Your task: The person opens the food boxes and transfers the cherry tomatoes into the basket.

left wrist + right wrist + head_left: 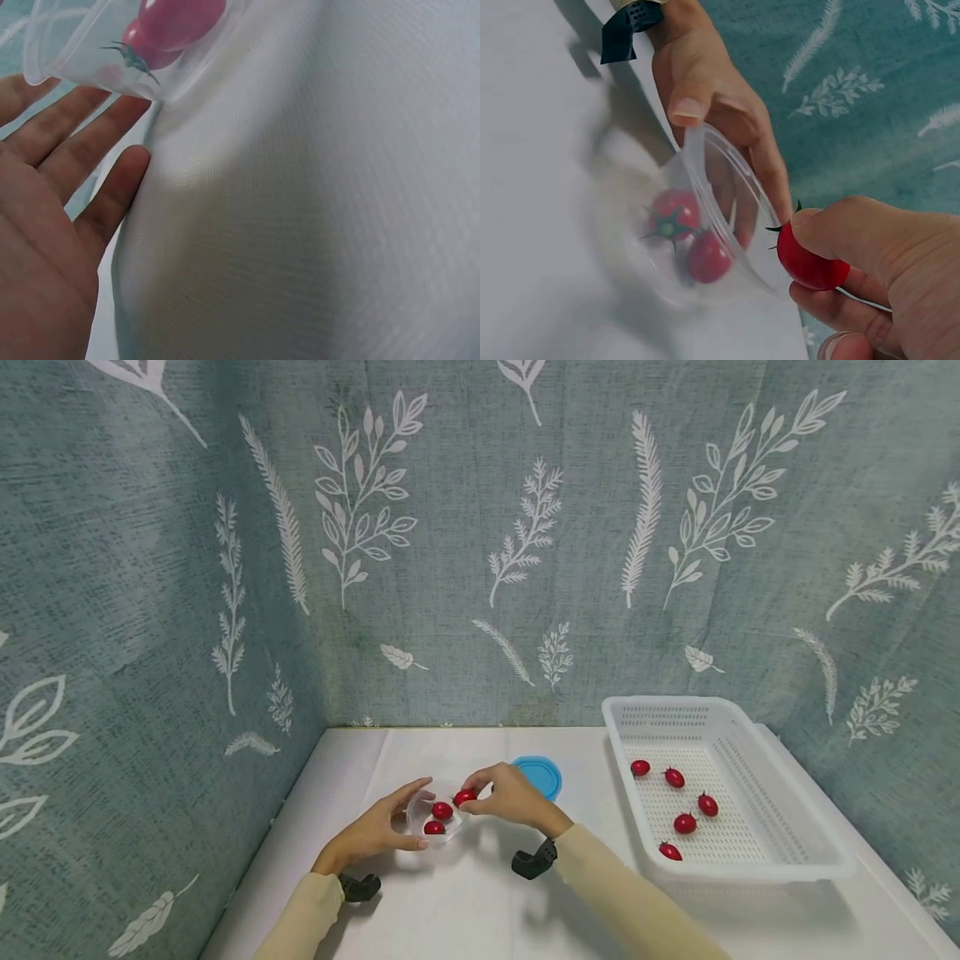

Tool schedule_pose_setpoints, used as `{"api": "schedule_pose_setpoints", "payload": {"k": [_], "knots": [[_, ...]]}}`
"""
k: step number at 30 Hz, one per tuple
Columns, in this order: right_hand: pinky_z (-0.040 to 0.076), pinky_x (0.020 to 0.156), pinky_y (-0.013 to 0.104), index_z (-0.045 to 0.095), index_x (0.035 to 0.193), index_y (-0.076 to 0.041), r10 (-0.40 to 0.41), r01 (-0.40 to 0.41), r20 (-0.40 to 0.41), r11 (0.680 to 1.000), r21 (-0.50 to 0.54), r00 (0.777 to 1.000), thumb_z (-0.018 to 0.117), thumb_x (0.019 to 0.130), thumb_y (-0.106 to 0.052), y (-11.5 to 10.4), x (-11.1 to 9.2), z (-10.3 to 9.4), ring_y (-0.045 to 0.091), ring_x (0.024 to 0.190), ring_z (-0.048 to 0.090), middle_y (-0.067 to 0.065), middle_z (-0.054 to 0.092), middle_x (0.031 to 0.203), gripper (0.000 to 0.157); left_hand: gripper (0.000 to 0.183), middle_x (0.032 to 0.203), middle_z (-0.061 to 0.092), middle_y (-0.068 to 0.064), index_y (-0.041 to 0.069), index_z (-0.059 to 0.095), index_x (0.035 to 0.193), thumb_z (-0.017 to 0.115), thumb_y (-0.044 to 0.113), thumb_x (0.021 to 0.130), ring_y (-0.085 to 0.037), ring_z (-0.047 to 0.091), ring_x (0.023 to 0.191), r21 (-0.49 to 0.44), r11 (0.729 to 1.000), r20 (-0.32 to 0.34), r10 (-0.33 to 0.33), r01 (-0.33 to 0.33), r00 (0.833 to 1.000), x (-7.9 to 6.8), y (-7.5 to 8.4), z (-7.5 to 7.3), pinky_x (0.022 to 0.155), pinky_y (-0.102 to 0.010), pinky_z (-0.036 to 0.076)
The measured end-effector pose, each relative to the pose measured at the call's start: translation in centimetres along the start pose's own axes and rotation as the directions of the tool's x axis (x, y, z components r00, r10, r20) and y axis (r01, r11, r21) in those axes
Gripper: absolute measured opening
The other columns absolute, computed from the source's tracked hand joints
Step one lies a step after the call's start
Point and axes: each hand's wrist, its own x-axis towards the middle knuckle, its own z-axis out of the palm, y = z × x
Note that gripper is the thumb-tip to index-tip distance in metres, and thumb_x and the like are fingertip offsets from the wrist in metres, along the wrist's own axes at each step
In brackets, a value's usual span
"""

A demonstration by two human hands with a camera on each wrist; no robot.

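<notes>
A small clear plastic tub (641, 281) stands on the white table, held at its rim between the thumb and fingers of my left hand (375, 828). Two cherry tomatoes (708, 257) with green stems lie inside it. In the left wrist view, the fingers reach along the tub's side. My right hand (516, 797) pinches another red cherry tomato (810, 259) between thumb and fingers, right at the tub's rim. Seen from the right wrist, this tomato is beside the opening, its green stem toward the tub.
A round blue lid (537, 774) lies on the table just behind my right hand. To the right stands a white perforated basket (798, 814) with several cherry tomatoes (685, 824) scattered in it. A green-grey leaf-patterned cloth (450, 652) hangs behind and at both sides.
</notes>
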Motion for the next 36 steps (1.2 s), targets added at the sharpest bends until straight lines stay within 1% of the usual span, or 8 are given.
{"api": "schedule_pose_setpoints", "payload": {"k": [6, 11, 17, 24, 26, 29, 33, 36], "knots": [[0.05, 0.079, 0.031, 0.079, 0.102, -0.018, 0.022, -0.022, 0.0, 1.0, 0.005, 1.0, 0.08, 0.091, -0.027, 0.2, -0.7, -1.8, 0.009, 0.086, 0.064, -0.011, 0.074, 0.092, 0.014, 0.103, 0.165, 0.031, -0.015, 0.016, 0.029, 0.163, 0.09, 0.025, 0.081, -0.044, 0.029, 0.149, 0.018, 1.0, 0.006, 0.004, -0.004, 1.0, 0.3, 0.1, -0.2, 0.113, -0.062, 0.029], [0.049, 0.064, 0.028, 0.079, 0.103, -0.018, 0.04, -0.04, -0.002, 0.999, 0.025, 0.999, 0.08, 0.092, -0.028, 0.4, -1.4, -3.0, 0.008, 0.078, 0.064, -0.011, 0.074, 0.092, 0.014, 0.103, 0.166, 0.028, -0.013, 0.019, 0.029, 0.164, 0.09, 0.025, 0.081, -0.043, 0.025, 0.151, 0.01, 1.0, 0.002, 0.006, -0.006, 1.0, 0.3, -0.1, -0.2, 0.114, -0.062, 0.027], [0.051, 0.065, 0.03, 0.079, 0.101, -0.023, 0.074, -0.073, -0.027, 0.997, 0.01, 0.997, 0.08, 0.091, -0.033, 0.7, -2.4, -4.3, 0.011, 0.071, 0.064, -0.015, 0.074, 0.091, 0.013, 0.102, 0.165, 0.029, -0.013, 0.021, 0.029, 0.164, 0.09, 0.025, 0.082, -0.044, 0.026, 0.15, -0.002, 1.0, 0.008, -0.008, 0.008, 1.0, 0.3, -0.1, -0.3, 0.113, -0.059, 0.031], [0.053, 0.074, 0.035, 0.079, 0.108, -0.02, 0.125, -0.125, -0.099, 0.992, 0.003, 0.987, 0.08, 0.091, -0.035, 1.2, -3.7, -6.3, 0.014, 0.09, 0.064, -0.01, 0.073, 0.098, 0.022, 0.104, 0.16, 0.039, -0.011, 0.02, 0.026, 0.165, 0.089, 0.026, 0.083, -0.038, 0.043, 0.14, -0.006, 1.0, 0.028, -0.005, 0.006, 1.0, 0.3, 0.0, -0.2, 0.108, -0.051, 0.038], [0.052, 0.074, 0.035, 0.079, 0.11, -0.019, 0.141, -0.142, -0.121, 0.99, 0.0, 0.983, 0.081, 0.09, -0.035, 1.6, -4.1, -6.8, 0.015, 0.091, 0.064, -0.008, 0.073, 0.099, 0.025, 0.104, 0.159, 0.04, -0.01, 0.022, 0.025, 0.165, 0.089, 0.026, 0.083, -0.035, 0.044, 0.139, -0.012, 1.0, 0.032, -0.013, 0.013, 0.999, 0.3, 0.0, -0.2, 0.107, -0.05, 0.039], [0.053, 0.069, 0.035, 0.078, 0.113, -0.017, 0.163, -0.162, -0.138, 0.987, 0.016, 0.977, 0.081, 0.09, -0.034, 2.2, -4.5, -7.5, 0.017, 0.086, 0.064, -0.004, 0.072, 0.1, 0.028, 0.103, 0.162, 0.037, -0.008, 0.023, 0.026, 0.165, 0.089, 0.026, 0.083, -0.033, 0.042, 0.142, -0.007, 1.0, 0.03, -0.02, 0.02, 0.999, 0.5, -0.1, -0.3, 0.108, -0.049, 0.038], [0.054, 0.064, 0.035, 0.079, 0.113, -0.019, 0.199, -0.194, -0.15, 0.98, 0.05, 0.968, 0.081, 0.09, -0.035, 3.1, -5.3, -8.4, 0.018, 0.081, 0.064, -0.003, 0.071, 0.102, 0.028, 0.103, 0.163, 0.033, -0.012, 0.021, 0.025, 0.165, 0.088, 0.026, 0.084, -0.036, 0.039, 0.143, 0.017, 1.0, 0.034, 0.007, -0.008, 0.999, 0.6, -0.1, -0.4, 0.108, -0.048, 0.039], [0.054, 0.064, 0.036, 0.079, 0.112, -0.02, 0.215, -0.209, -0.168, 0.976, 0.055, 0.962, 0.082, 0.089, -0.036, 3.6, -6.0, -9.0, 0.018, 0.083, 0.063, -0.003, 0.071, 0.102, 0.028, 0.102, 0.163, 0.034, -0.013, 0.021, 0.026, 0.165, 0.088, 0.025, 0.084, -0.037, 0.037, 0.145, 0.028, 0.999, 0.038, 0.023, -0.024, 0.999, 0.6, -0.1, -0.4, 0.108, -0.041, 0.039]]}}
